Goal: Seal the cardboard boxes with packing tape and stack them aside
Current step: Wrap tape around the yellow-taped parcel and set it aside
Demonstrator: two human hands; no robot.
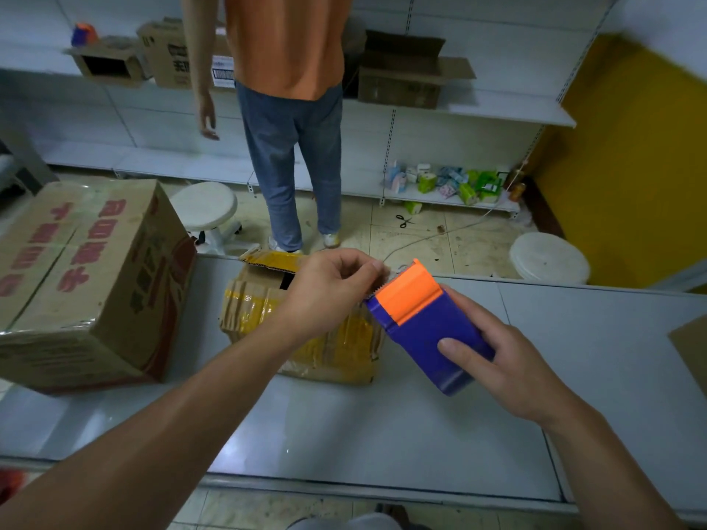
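Purple and orange, the tape dispenser (pixel 424 327) is tilted up above the bench (pixel 382 426), the right hand (pixel 509 361) wrapped round its body. The left hand (pixel 333 285) pinches the tape end (pixel 389 275) right at the toothed edge. Just behind both hands the small cardboard box (pixel 252 304), banded in yellow tape, rests on the bench with one flap up. The big box (pixel 88 269) stands at the bench's left end.

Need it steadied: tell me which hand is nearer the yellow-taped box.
Left. The left hand is over the yellow-taped box, pinching at the tape dispenser; the right hand grips that dispenser beyond the box's right edge.
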